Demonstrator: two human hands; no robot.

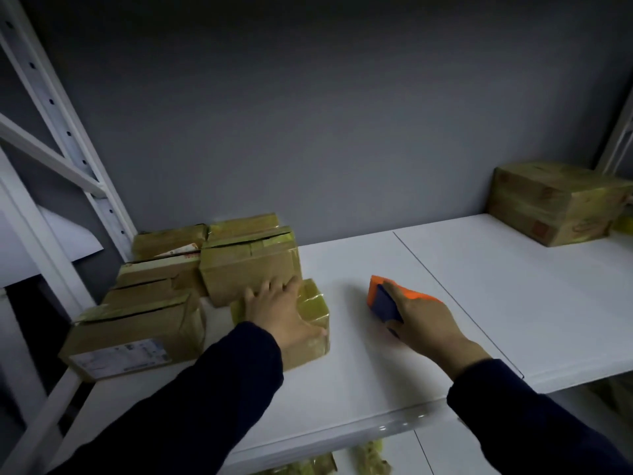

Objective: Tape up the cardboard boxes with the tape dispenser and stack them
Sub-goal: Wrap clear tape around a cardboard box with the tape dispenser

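A small taped cardboard box (313,303) sits on the white shelf (376,365), left of centre. My left hand (279,310) lies over its top, fingers spread across it and thumb down its near right side. My right hand (419,318) grips the orange and blue tape dispenser (385,296), which rests on the shelf to the right of the box, apart from it. Behind and left of the small box stand several larger cardboard boxes (246,265), some with open top seams.
A taped box stack (555,204) stands at the shelf's far right. White rack uprights (68,132) rise at the left and right (620,132), with a grey wall behind. More taped parcels (370,457) show on the shelf below.
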